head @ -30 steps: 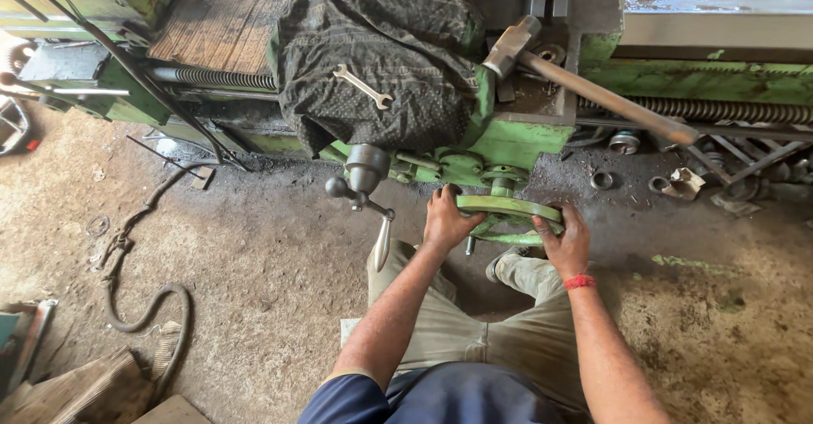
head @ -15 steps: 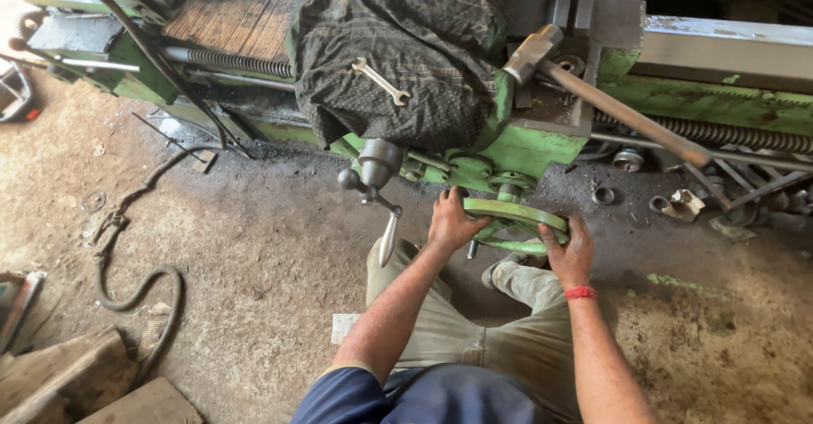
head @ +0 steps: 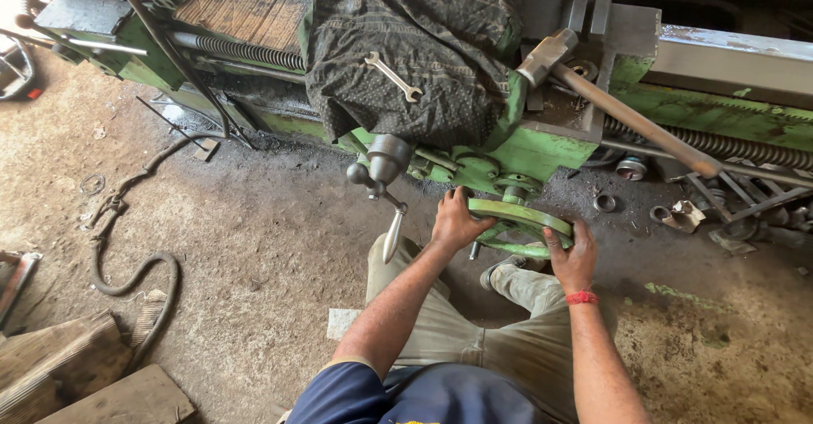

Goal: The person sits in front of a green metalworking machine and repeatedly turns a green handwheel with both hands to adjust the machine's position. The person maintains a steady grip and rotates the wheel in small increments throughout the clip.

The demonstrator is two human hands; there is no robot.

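No packages, labels or signs visible anywhere on the machine. Both hands on the green handwheel (head: 523, 221), which sits low on the near face of the green lathe (head: 550, 149), centre of view, just above the person's knees. Left hand (head: 457, 221) clamped on the wheel's left rim, fingers curled over the edge. Right hand (head: 572, 259) gripping the right near rim, thumb up over the top; red thread band (head: 581, 298) on that wrist. Left of the wheel, close by: a grey lever with ball knob and a pale hanging handle (head: 391, 229), not touched. Dark dotted cloth (head: 415, 47) draped over the carriage, far of the hands, with an open-end spanner (head: 392, 77) lying on top. Long rusty bar with a grey socket head (head: 627, 115) runs out to the right across the bed. No containers as such; loose rings and nuts (head: 631, 168) on the dirty ledge at right. Black hose (head: 127, 246) coiled on the dirt floor at left, wood blocks (head: 76, 373) at near left.
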